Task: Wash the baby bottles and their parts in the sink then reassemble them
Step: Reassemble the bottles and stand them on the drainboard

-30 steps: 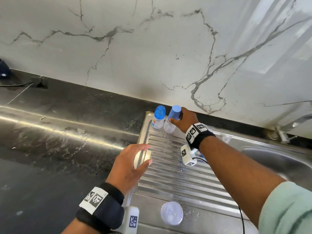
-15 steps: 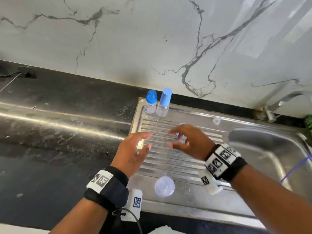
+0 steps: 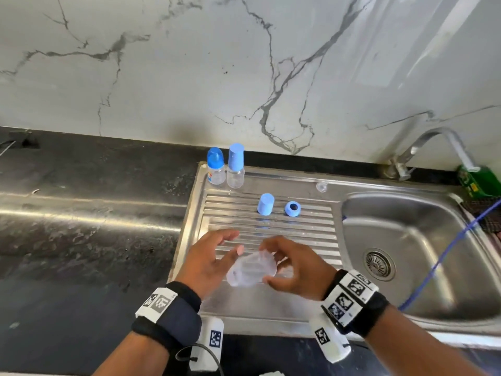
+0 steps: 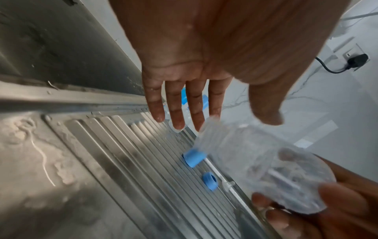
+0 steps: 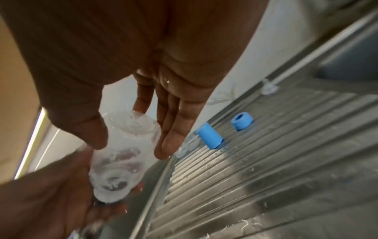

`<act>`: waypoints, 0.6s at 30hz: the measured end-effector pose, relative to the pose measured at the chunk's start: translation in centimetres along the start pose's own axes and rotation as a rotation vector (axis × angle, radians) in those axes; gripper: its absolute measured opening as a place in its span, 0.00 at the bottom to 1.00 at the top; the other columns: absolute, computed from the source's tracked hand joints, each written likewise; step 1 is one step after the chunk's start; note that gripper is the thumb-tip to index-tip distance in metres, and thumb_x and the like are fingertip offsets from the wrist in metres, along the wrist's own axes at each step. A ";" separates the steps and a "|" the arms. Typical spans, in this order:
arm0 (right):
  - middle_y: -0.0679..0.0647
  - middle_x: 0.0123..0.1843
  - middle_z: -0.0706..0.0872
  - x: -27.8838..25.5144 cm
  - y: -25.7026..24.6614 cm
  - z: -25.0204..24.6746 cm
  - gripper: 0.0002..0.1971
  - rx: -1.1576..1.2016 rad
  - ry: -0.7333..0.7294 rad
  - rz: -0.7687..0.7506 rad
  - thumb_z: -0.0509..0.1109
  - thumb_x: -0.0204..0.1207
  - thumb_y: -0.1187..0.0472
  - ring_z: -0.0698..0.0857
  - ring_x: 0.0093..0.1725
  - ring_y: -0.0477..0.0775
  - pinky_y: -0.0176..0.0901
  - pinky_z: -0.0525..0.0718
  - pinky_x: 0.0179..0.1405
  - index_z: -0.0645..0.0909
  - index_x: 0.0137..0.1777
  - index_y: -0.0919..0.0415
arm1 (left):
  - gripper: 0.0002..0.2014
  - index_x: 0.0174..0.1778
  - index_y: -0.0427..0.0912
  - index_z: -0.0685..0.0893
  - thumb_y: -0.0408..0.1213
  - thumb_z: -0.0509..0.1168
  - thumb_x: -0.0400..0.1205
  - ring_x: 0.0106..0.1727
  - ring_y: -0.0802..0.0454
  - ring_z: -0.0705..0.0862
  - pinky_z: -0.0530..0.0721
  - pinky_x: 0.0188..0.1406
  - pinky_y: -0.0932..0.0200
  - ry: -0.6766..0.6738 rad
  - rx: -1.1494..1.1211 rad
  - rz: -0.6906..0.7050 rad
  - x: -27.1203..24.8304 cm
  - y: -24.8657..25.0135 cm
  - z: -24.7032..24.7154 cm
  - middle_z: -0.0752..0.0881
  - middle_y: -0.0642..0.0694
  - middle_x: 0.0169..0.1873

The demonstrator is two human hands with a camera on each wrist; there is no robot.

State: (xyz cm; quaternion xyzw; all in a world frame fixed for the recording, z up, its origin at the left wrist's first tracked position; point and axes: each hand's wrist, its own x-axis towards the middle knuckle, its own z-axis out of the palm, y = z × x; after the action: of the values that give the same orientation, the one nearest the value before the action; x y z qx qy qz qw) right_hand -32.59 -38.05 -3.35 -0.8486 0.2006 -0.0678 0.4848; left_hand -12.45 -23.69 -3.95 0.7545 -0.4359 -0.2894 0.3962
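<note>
Head looks down; wrist views close, sharing drainboard (image 3: pixel 271 229).

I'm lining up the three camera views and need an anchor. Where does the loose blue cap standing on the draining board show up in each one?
Head: the blue cap stands mid-board, left of the blue ring.
Left wrist: the cap sits centre, partly behind the clear bottle.
Right wrist: the cap is right of centre, beside the fingertips.
Shared landmark: the blue ring, next to the cap in every view.

Right hand (image 3: pixel 294 268) now holds clear bottle (image 3: pixel 250 271), apparently lifted off drainboard (image 3: pixel 271 226).
</note>
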 end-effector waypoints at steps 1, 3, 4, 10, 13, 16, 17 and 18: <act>0.46 0.55 0.86 -0.6 0.2 -0.7 0.27 0.111 0.066 0.041 0.84 0.68 0.60 0.89 0.48 0.51 0.45 0.90 0.52 0.77 0.65 0.47 | 0.29 0.69 0.59 0.81 0.68 0.69 0.74 0.63 0.68 0.80 0.81 0.62 0.62 -0.020 -0.036 -0.026 -0.1 0.3 0.4 0.84 0.64 0.61; 0.50 0.56 0.88 -1.8 0.6 -1.8 0.27 0.284 0.157 0.104 0.84 0.68 0.64 0.89 0.50 0.61 0.49 0.90 0.54 0.76 0.63 0.51 | 0.38 0.69 0.62 0.80 0.76 0.69 0.65 0.63 0.64 0.82 0.86 0.60 0.54 -0.060 -0.178 -0.082 -0.3 1.2 1.3 0.85 0.63 0.61; 0.51 0.57 0.89 -2.7 0.9 -2.4 0.27 0.328 0.185 0.120 0.84 0.68 0.66 0.88 0.52 0.63 0.50 0.89 0.55 0.75 0.63 0.53 | 0.37 0.68 0.63 0.81 0.75 0.71 0.64 0.62 0.61 0.85 0.88 0.59 0.50 -0.093 -0.251 -0.092 -0.3 2.0 2.1 0.87 0.61 0.60; 0.41 0.58 0.88 -7.4 4.4 -4.3 0.29 0.166 0.196 0.211 0.85 0.68 0.54 0.87 0.58 0.43 0.49 0.90 0.50 0.74 0.65 0.47 | 0.32 0.68 0.61 0.81 0.50 0.84 0.68 0.55 0.61 0.88 0.86 0.52 0.64 -0.190 -0.198 0.070 0.0 6.1 6.6 0.88 0.58 0.57; 0.39 0.60 0.86 -9.4 6.8 -5.8 0.32 -0.027 0.212 0.271 0.81 0.70 0.45 0.87 0.55 0.42 0.40 0.87 0.50 0.70 0.72 0.35 | 0.29 0.66 0.60 0.80 0.46 0.82 0.71 0.58 0.66 0.82 0.83 0.60 0.66 -0.267 0.091 0.210 0.2 6.6 8.7 0.82 0.64 0.60; 0.39 0.57 0.87 -11.0 8.3 -7.6 0.28 -0.068 0.281 0.319 0.80 0.74 0.52 0.87 0.48 0.41 0.37 0.84 0.50 0.72 0.71 0.37 | 0.29 0.66 0.60 0.79 0.44 0.81 0.71 0.57 0.65 0.81 0.81 0.63 0.65 -0.345 0.236 0.240 0.3 6.1 11.1 0.80 0.61 0.61; 0.39 0.56 0.87 -11.5 8.8 -8.2 0.27 -0.080 0.290 0.334 0.79 0.75 0.53 0.87 0.47 0.40 0.36 0.84 0.50 0.73 0.70 0.37 | 0.29 0.65 0.61 0.78 0.45 0.81 0.71 0.57 0.64 0.81 0.81 0.63 0.63 -0.361 0.263 0.234 0.3 6.0 11.9 0.80 0.62 0.61; 0.39 0.55 0.87 -11.9 9.1 -8.7 0.26 -0.089 0.297 0.344 0.79 0.76 0.54 0.86 0.47 0.39 0.34 0.83 0.50 0.73 0.69 0.38 | 0.29 0.65 0.62 0.77 0.46 0.81 0.70 0.57 0.63 0.81 0.81 0.63 0.60 -0.376 0.288 0.230 0.4 5.7 12.6 0.80 0.63 0.61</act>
State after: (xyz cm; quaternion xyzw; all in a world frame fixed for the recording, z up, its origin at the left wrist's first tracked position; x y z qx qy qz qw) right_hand -48.61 -44.17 -5.61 -0.8032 0.4144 -0.0992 0.4163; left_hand -24.57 -30.09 -5.66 0.6816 -0.6215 -0.3125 0.2271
